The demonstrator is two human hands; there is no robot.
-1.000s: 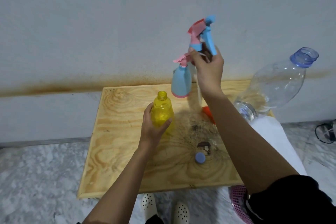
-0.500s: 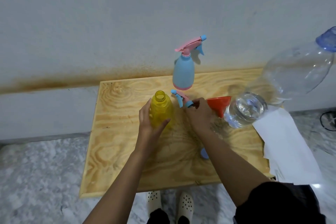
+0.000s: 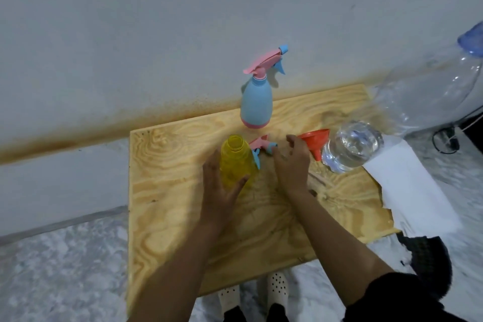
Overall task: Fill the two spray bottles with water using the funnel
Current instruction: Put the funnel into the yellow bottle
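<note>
Plywood forms the table [image 3: 162, 191], pushed against a pale wall [image 3: 156, 21] with a rusty stain along its base; marbled floor [image 3: 52, 269] spreads around it. Near the middle stands the yellow bottle [image 3: 235, 157], upright and uncapped, its mouth open to the top. The left hand [image 3: 222, 185] wraps it from the near side — thumb on one flank, fingers curled around the other, clamped on the body. Just beside the bottle, on its right, lies the trigger head [image 3: 261, 146], pink and blue, resting on the wood. The right hand [image 3: 290, 162] is over the table next to that head, fingers loosely curled and a little apart, gripping nothing that I can see; whether they touch the head I cannot tell. The orange funnel [image 3: 313, 140] lies tipped on its side just beyond the right hand, spout toward the near edge, close against a large clear water bottle [image 3: 352, 146] that leans over the right side of the table. The blue bottle [image 3: 256, 102] stands upright at the far edge by the wall, its sprayer on. White paper [image 3: 410, 191] hangs off the right corner. Two pale perforated shoes [image 3: 277, 287] show below the near edge.
</note>
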